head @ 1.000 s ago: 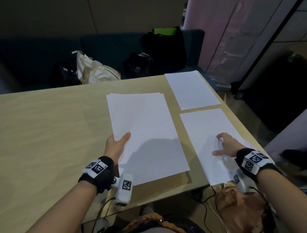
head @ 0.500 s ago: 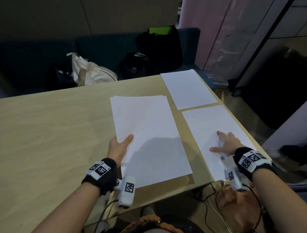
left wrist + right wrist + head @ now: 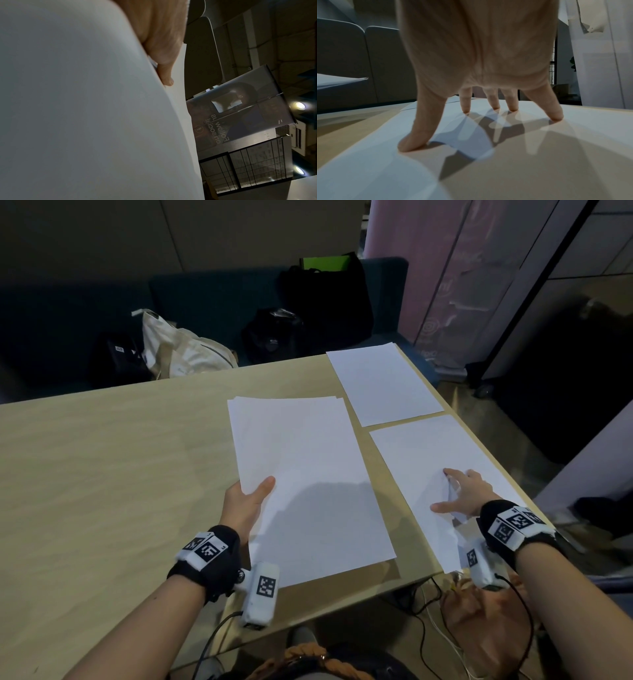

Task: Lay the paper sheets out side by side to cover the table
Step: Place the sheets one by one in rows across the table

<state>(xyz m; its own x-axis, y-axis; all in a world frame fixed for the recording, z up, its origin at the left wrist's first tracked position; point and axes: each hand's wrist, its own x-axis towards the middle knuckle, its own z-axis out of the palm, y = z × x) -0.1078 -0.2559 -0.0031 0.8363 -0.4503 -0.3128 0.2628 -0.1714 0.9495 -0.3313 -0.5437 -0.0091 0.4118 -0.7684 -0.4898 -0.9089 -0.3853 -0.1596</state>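
The near sheet [image 3: 442, 474] overhangs the table's [image 3: 102, 474] front edge, so it could slide off or buckle if the right hand [image 3: 462, 491] drags it; its straight, spread fingertips [image 3: 556, 117] press on the paper. The stack of sheets [image 3: 308, 481] is loosely fanned at its far corner and sags, so pages could slip from the left hand [image 3: 245, 505], which pinches its left edge, thumb on top. All the paper is plain white. A far sheet [image 3: 383, 381] lies flat at the table's far right corner, just beyond the near one.
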